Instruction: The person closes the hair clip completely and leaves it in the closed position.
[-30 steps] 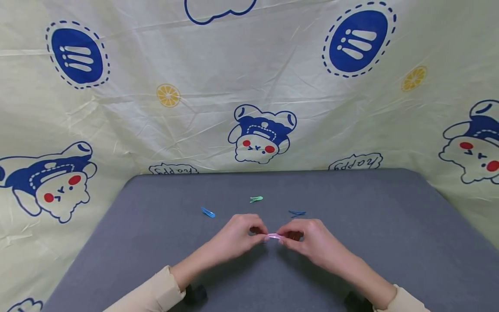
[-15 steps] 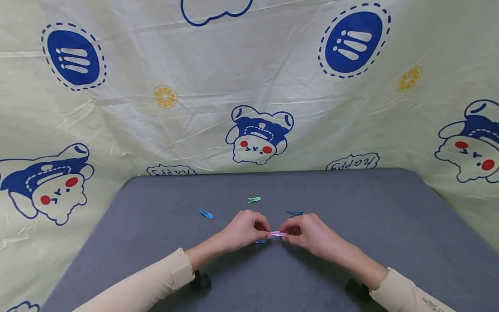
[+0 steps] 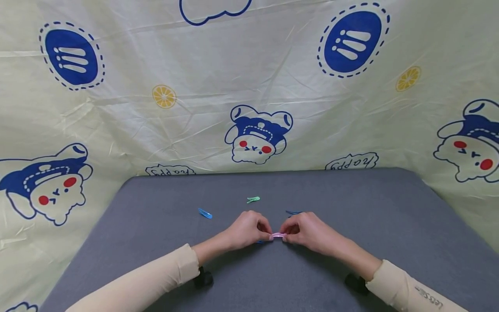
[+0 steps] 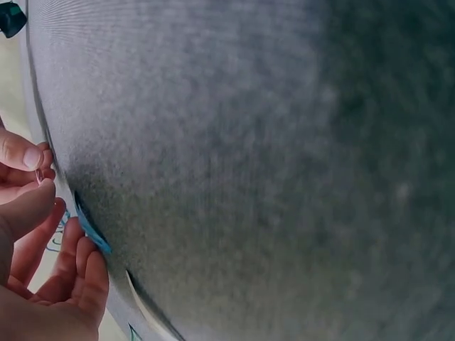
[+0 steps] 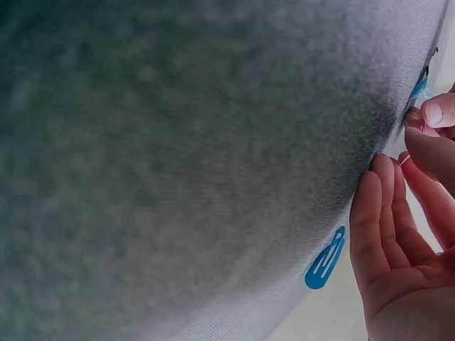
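Between the two hands, a small pink snap hair clip [image 3: 278, 235] is held low over the grey table. My left hand [image 3: 249, 230] pinches its left end with thumb and forefinger. The right hand [image 3: 312, 234] pinches the other end in the same way. Fingertips cover both ends of the clip. A blue hair clip [image 4: 91, 226] lies right by the left hand's lower fingers and is mostly hidden in the head view. Just behind the right hand lies a dark blue hair clip [image 3: 293, 212], seen flat and slotted beside the fingers in the right wrist view.
Farther back on the grey table [image 3: 163, 242] lies a green hair clip [image 3: 253, 199]. Another blue hair clip [image 3: 205, 213] rests to the left of the hands. A pale printed cloth [image 3: 195, 130] hangs behind the table's far edge.
Both hands have shifted slightly to the right, keeping their pinch on the pink hair clip. The blue clip under the left hand showed more half a second ago. The other clips stay put.
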Available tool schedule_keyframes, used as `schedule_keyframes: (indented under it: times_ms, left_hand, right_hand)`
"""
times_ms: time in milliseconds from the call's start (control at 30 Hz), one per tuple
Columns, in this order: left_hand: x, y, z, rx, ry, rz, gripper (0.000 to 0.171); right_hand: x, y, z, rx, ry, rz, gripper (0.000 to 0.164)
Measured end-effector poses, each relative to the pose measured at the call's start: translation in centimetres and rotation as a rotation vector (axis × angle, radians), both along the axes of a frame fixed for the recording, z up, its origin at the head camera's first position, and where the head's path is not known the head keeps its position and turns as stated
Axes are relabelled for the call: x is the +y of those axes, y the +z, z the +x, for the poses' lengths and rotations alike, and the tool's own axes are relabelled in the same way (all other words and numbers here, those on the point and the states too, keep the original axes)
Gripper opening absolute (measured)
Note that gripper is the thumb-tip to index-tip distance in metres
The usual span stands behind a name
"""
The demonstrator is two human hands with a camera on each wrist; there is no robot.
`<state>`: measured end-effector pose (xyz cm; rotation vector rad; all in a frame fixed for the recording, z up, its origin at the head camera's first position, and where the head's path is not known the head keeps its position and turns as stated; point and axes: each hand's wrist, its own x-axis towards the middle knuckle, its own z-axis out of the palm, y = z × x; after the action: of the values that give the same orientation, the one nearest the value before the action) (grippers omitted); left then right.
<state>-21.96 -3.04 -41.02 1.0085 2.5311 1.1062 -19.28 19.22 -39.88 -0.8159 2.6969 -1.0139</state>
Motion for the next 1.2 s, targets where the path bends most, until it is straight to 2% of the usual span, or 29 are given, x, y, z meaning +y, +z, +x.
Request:
schedule_keyframes:
  times_ms: [567, 1033, 1200]
  left_hand:
    - [0.9, -0.4, 0.4, 0.093, 0.028, -0.042, 0.011]
    - [0.9, -0.3, 0.7, 0.1, 0.021, -0.037, 0.01]
    - [0.4, -0.1, 0.5, 0.071, -0.001, -0.048, 0.009]
  right_hand:
    - [0.6, -0.6, -0.3, -0.033, 0.004, -0.003, 0.01]
    - [1.3, -0.7, -0.2, -0.078, 0.001, -0.036, 0.012]
    - [1.4, -0.6, -0.3, -0.126, -0.016, -0.078, 0.015]
